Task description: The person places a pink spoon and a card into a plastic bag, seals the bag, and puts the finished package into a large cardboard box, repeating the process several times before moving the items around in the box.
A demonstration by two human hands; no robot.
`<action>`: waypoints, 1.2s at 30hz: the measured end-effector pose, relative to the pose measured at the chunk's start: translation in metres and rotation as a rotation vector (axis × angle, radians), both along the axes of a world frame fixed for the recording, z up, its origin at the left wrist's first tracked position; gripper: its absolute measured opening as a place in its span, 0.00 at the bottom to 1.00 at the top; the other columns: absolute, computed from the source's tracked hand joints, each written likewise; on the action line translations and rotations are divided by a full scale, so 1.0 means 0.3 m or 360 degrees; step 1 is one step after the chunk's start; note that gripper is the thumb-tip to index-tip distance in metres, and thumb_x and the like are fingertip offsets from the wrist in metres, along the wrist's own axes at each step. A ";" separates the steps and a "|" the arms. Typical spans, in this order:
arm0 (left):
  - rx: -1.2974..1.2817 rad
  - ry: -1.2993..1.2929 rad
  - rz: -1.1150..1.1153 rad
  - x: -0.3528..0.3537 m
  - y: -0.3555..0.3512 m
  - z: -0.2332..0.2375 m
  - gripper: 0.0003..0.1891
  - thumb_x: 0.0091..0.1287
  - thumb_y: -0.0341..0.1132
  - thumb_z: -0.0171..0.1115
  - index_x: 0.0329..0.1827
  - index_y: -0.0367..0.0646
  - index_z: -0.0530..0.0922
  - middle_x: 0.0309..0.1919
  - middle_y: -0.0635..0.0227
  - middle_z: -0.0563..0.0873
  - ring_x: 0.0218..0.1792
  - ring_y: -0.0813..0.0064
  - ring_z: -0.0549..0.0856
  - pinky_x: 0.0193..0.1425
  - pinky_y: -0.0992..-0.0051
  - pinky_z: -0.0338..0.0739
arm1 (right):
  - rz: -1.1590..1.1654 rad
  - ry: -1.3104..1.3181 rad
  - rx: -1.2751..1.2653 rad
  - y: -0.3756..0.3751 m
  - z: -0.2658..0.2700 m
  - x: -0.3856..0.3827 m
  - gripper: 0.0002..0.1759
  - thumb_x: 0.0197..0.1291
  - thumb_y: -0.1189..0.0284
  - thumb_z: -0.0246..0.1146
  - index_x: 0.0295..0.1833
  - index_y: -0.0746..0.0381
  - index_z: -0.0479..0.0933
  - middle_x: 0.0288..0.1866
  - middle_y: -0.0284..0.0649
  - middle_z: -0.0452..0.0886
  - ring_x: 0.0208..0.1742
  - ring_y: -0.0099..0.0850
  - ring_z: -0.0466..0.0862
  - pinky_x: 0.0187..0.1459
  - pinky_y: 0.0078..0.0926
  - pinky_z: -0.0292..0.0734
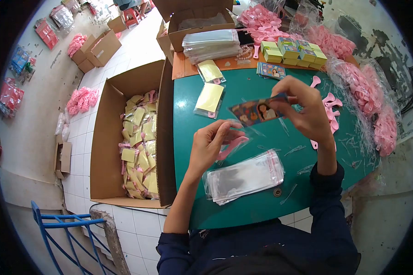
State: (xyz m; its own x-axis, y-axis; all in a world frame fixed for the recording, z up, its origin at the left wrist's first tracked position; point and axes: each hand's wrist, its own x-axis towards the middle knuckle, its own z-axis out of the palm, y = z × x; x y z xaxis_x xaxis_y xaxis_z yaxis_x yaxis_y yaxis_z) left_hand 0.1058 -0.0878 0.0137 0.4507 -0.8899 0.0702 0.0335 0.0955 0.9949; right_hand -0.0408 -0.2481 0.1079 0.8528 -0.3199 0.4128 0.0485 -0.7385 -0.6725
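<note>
My left hand [206, 145] is closed on a clear plastic bag [236, 124] with a pink spoon [232, 147] in it. Between the fingers of my right hand [303, 103] is a printed card [252, 111], its picture side up, its left end close over the bag's mouth. Below both hands lies a stack of clear bags [248, 178] on the green table [188, 160]. Loose pink spoons [331, 112] lie beside my right wrist. Two packed bags with yellow cards [209, 97] rest beyond my left hand.
Left of the table stands a cardboard box [106, 151] full of packed bags. Along the back are a bag pile [211, 43], card stacks [289, 51] and heaped pink spoons [261, 20]. Plastic sacks of spoons [362, 89] line the right edge. A blue metal frame [69, 224] stands lower left.
</note>
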 end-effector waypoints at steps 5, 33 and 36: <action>0.0020 -0.0101 0.0046 0.010 0.007 -0.031 0.15 0.72 0.38 0.51 0.47 0.33 0.79 0.31 0.64 0.87 0.34 0.80 0.85 0.39 0.80 0.79 | 0.0193 0.0109 -0.0316 -0.001 -0.023 0.014 0.10 0.51 0.80 0.64 0.39 0.65 0.72 0.34 0.43 0.77 0.33 0.39 0.80 0.34 0.28 0.74; -0.0168 0.0203 0.0079 0.035 0.002 -0.028 0.30 0.63 0.27 0.61 0.68 0.41 0.60 0.34 0.64 0.85 0.36 0.83 0.82 0.43 0.82 0.76 | 0.0240 0.0642 0.0834 -0.152 -0.107 0.015 0.06 0.49 0.75 0.68 0.30 0.65 0.78 0.24 0.27 0.75 0.27 0.14 0.72 0.29 0.14 0.67; -0.0197 0.0154 -0.0114 0.039 0.003 -0.046 0.31 0.64 0.27 0.62 0.68 0.41 0.59 0.34 0.64 0.85 0.37 0.83 0.82 0.42 0.82 0.77 | 0.0161 0.0546 0.0820 -0.129 -0.117 0.018 0.07 0.49 0.74 0.69 0.33 0.65 0.79 0.27 0.29 0.78 0.27 0.15 0.73 0.29 0.14 0.67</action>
State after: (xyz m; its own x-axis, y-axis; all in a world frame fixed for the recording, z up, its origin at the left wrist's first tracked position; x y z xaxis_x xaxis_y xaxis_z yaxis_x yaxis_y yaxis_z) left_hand 0.1176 -0.0870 -0.0001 0.3964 -0.9072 0.1406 0.1398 0.2111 0.9674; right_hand -0.0353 -0.2868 0.0728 0.9459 -0.3155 -0.0756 -0.1805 -0.3182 -0.9307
